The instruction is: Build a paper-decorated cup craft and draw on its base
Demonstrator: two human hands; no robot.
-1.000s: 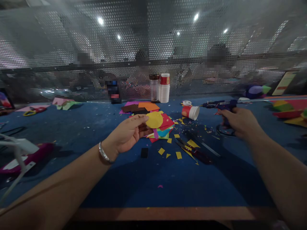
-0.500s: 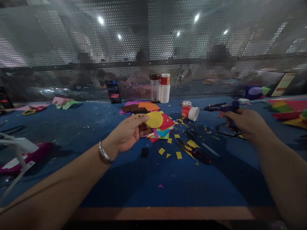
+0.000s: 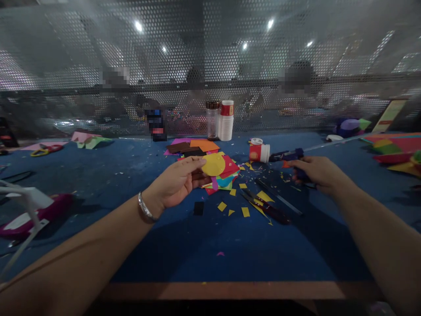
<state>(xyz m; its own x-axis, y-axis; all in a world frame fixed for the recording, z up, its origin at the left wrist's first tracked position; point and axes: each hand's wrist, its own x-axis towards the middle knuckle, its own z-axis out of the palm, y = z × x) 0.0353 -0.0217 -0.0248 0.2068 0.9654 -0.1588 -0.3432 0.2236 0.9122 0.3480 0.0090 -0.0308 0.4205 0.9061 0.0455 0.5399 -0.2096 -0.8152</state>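
Note:
My left hand (image 3: pixel 179 181) pinches a yellow paper circle (image 3: pixel 213 164) by its left edge, held just above a pile of coloured paper squares (image 3: pixel 226 174). A silver bracelet circles that wrist. My right hand (image 3: pixel 312 173) grips a dark blue glue gun (image 3: pixel 287 155) by the handle, its nozzle pointing left toward a tipped red and white paper cup (image 3: pixel 259 153). Dark scissors (image 3: pixel 267 208) lie on the blue table (image 3: pixel 210 245) between my two hands, among yellow paper scraps.
A stack of paper cups (image 3: pixel 226 120) and a clear jar (image 3: pixel 212 120) stand by the perforated metal screen (image 3: pixel 210 66). Brown and orange sheets (image 3: pixel 192 147) lie behind the pile. Scissors with yellow handles (image 3: pixel 42 151) sit far left, coloured paper (image 3: pixel 397 151) far right, a magenta and white object (image 3: pixel 33 210) near left.
My right hand has carried the glue gun leftward, toward the tipped cup and the paper pile. My left hand stays put with the yellow circle.

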